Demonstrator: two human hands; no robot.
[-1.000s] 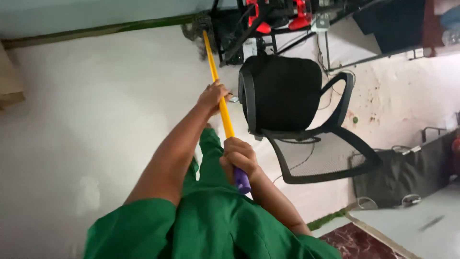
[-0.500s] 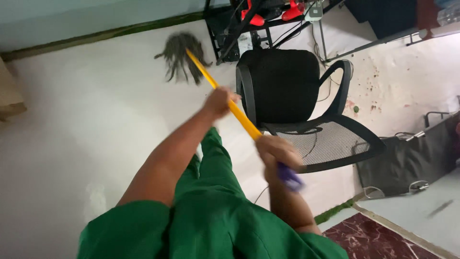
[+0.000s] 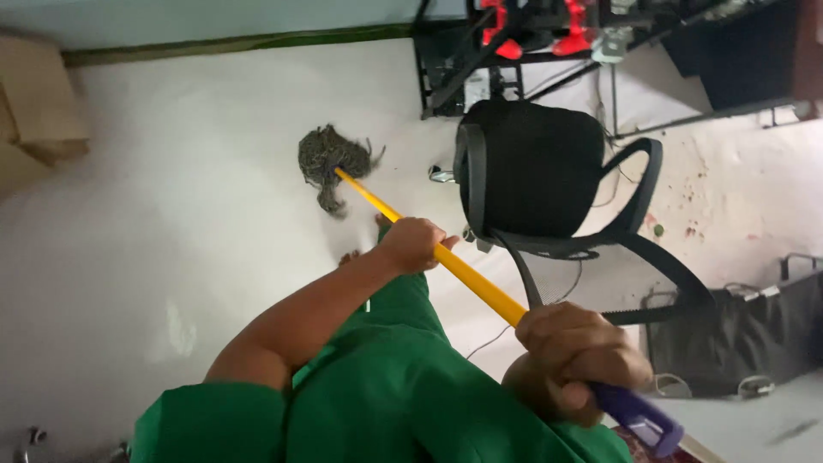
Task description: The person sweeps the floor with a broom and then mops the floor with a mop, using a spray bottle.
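While the left hand wraps the yellow mop handle midway to steer it and the right hand clamps its purple end for leverage, the grey mop head rests bunched on the white floor beside the black chair.

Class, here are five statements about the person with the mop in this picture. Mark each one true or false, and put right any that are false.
1. Both hands grip the mop's handle. True: the left hand is lower down the yellow handle, the right hand near its purple end.
2. The mop head is lifted off the floor. False: it rests on the white floor.
3. A black office chair stands to the right of the handle. True.
4. The person wears red clothing. False: the clothing is green.
5. A cardboard box sits at the upper left. True.
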